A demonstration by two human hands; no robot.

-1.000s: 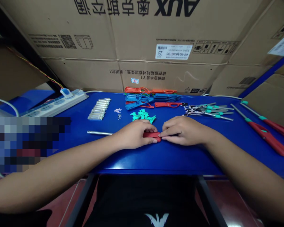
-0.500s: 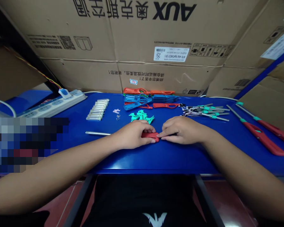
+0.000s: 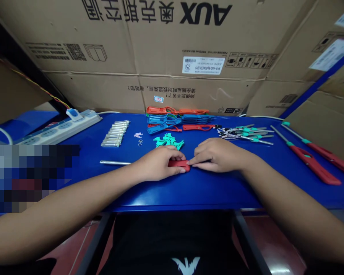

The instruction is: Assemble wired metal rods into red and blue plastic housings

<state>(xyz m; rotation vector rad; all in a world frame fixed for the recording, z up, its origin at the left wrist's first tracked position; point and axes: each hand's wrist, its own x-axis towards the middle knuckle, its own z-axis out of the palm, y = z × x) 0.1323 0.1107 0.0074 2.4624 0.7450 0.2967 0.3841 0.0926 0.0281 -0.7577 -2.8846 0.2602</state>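
Observation:
My left hand [image 3: 159, 163] is wrapped over a red long-necked lighter [image 3: 179, 164] lying flat on the blue table. The lighter's metal tube [image 3: 114, 162] sticks out to the left beyond my wrist; the palm covers the middle. At the handle's right end, my right hand [image 3: 215, 156] has its thumb and forefinger closed against the tip. Whether a small part sits between those fingertips is hidden. Just behind the hands is a pile of turquoise plastic pieces [image 3: 168, 141].
Clear fuel tubes [image 3: 116, 133] lie in a row at left, near small springs [image 3: 140, 142]. Coloured handle shells [image 3: 177, 118] are stacked at the back. Wired metal tubes [image 3: 249, 133] and two red lighters [image 3: 312, 162] lie right. A power strip [image 3: 60, 128] stands far left.
The view has shifted slightly. My right fingertips have closed in on the handle's end; my left hand keeps its hold on the lighter.

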